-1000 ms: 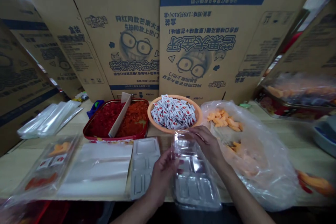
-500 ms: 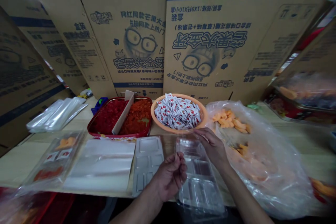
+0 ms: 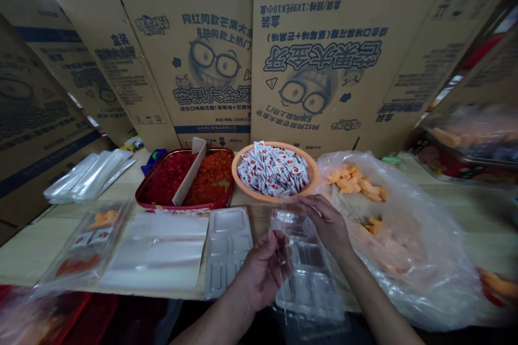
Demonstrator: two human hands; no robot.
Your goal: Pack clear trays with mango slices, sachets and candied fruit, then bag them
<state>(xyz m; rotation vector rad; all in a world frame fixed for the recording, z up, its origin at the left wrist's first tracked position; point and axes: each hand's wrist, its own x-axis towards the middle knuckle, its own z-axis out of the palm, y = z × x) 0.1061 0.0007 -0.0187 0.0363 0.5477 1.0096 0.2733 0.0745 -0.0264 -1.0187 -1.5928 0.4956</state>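
Observation:
A clear plastic tray (image 3: 309, 285) with moulded compartments is upheld in front of me, inside what looks like a clear plastic bag. My right hand (image 3: 326, 221) pinches the thin film at the top end. On the near left side, my left hand (image 3: 265, 269) has its fingers curled round the clear edge, the fingertips partly seen through the plastic. Left of that hand a grey compartment tray (image 3: 229, 226) lies on the table. A peach basket (image 3: 238, 183) heaped with small white sachets (image 3: 273, 170) stands just beyond my hands.
A red-rimmed tin (image 3: 141, 206) holds red and orange shreds split by a cardboard strip. White film sheets (image 3: 157, 253), a filled pack (image 3: 89, 242) and clear bags (image 3: 83, 175) lie leftward. Rightward rests a large bag (image 3: 437, 259) with orange pieces (image 3: 352, 180). Cardboard boxes (image 3: 315, 21) wall the back.
My left hand's fingers have loosened from a tight curl and now reach round the clear plastic edge. My right hand keeps its pinch at the top, almost unmoved.

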